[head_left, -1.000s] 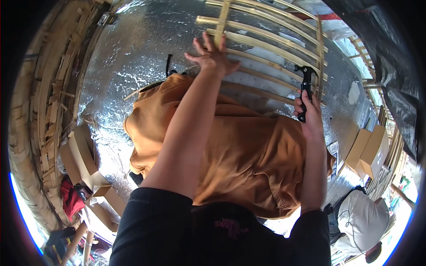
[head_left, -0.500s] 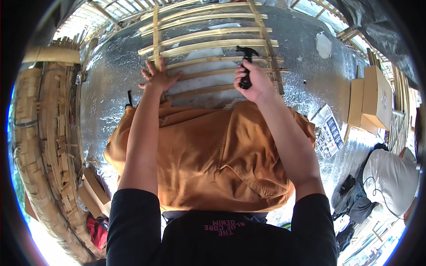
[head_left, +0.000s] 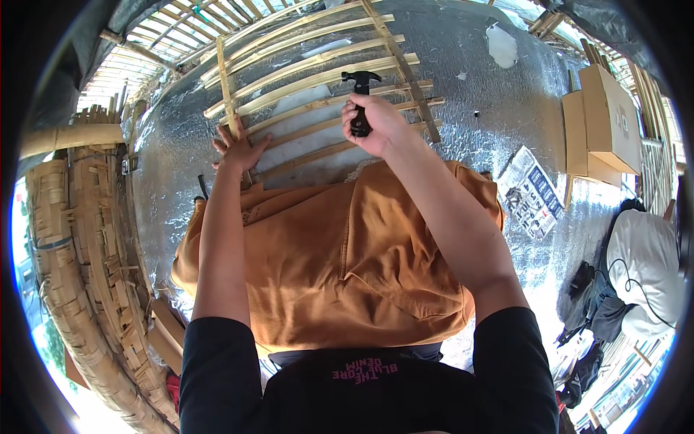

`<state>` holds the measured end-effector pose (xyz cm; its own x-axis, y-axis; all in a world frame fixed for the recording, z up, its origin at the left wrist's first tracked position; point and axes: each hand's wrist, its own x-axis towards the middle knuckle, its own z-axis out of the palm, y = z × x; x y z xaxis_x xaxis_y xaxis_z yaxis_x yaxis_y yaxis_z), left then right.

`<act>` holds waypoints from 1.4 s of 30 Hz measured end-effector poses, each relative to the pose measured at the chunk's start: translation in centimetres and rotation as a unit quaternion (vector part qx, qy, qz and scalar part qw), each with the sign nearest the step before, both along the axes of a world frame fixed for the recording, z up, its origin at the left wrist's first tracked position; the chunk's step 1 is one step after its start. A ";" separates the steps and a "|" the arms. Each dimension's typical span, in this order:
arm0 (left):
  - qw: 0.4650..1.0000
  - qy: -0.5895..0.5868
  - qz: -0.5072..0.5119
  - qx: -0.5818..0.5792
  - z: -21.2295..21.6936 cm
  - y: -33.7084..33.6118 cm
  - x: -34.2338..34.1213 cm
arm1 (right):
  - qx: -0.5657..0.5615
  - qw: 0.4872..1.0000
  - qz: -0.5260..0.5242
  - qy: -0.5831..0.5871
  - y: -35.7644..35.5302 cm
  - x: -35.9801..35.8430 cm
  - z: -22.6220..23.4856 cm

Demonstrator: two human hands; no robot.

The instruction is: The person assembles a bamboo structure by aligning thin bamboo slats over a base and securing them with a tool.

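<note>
Compared with 1.0 s earlier, the hammer point(head_left: 360, 84) lies farther left of the right crosspiece, above the slatted frame point(head_left: 318, 79). The right hand point(head_left: 379, 124) has its fingers wrapped round the handle; the left hand point(head_left: 242, 153), fingers parted, remains at the left crosspiece. A brown cloth point(head_left: 303, 275) covers the near side, beneath both forearms. Bamboo strips point(head_left: 101, 275) border the left; a printed sheet point(head_left: 533, 194) and cardboard box point(head_left: 613, 119) lie right. Bare silver foil point(head_left: 499, 108) separates frame and box, leaving open room.
</note>
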<state>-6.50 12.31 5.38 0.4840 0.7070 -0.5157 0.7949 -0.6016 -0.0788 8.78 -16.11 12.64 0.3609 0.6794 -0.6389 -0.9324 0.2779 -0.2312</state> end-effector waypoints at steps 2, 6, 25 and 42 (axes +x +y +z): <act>1.000 -0.005 -0.008 0.023 -0.8 1.3 -0.6 | 0.002 0.999 0.013 -0.050 -0.5 1.8 1.3; 1.000 -0.003 -0.012 0.028 -0.2 1.1 0.0 | -0.372 0.721 0.045 -0.583 -3.8 5.6 3.8; 1.000 -0.006 0.004 -0.010 2.2 -1.2 0.2 | -0.626 0.417 0.120 -0.648 -5.1 5.4 0.8; 1.000 -0.009 -0.004 -0.006 1.8 -1.0 0.0 | -0.659 0.397 0.167 -0.617 -4.5 5.1 0.1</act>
<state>-6.53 11.31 7.23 0.4985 0.6974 -0.5149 0.7918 -0.6081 -0.0571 13.89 -20.59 12.76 0.9819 0.1895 0.0043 0.1815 -0.9336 -0.3089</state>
